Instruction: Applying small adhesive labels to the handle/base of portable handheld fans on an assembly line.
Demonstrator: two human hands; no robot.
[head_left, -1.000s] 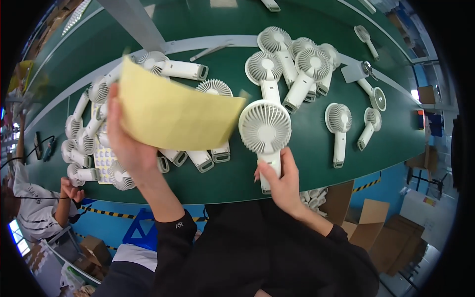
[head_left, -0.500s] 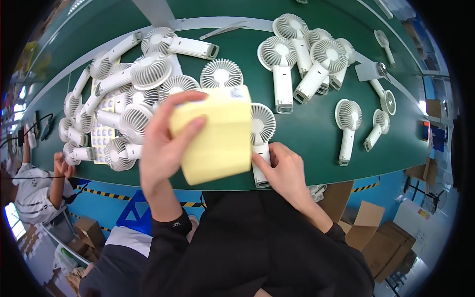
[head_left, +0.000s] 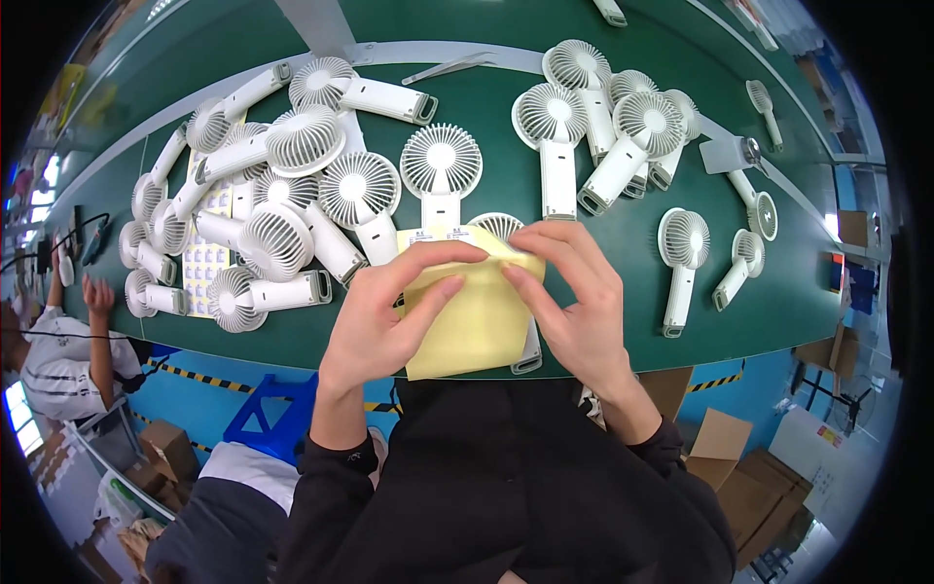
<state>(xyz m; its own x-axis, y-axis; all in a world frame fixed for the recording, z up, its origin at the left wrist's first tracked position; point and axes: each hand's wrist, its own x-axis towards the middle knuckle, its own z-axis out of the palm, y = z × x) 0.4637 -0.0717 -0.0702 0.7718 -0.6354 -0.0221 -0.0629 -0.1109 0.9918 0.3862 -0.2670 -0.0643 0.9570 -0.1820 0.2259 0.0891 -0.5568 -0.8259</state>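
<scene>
While the left hand [head_left: 377, 319] pinches the yellow sheet [head_left: 472, 331] between thumb and index finger, the right hand [head_left: 584, 310] grips its upper right corner likewise; both are occupied. The sheet hangs over the table [head_left: 778, 292] at its near edge, in front of the body, partly covering a fan [head_left: 498, 223] whose head shows above and handle end below, to the right.

To do this well, I judge, the left pinch should keep the paper taut and still while the right fingertips work the corner back slowly, at a low angle, without creasing it or nudging the covered fan.

By count, one sheet is in the hands and one label sheet [head_left: 202, 277] lies under the left cluster [head_left: 275, 240]. Of fans, one is beneath the held sheet, one just beyond it [head_left: 442, 161], five in the right pile [head_left: 650, 120], and four farther right [head_left: 684, 238]. The left cluster has about twelve; overlaps prevent certainty. One thin tool [head_left: 448, 68] lies beyond.
</scene>
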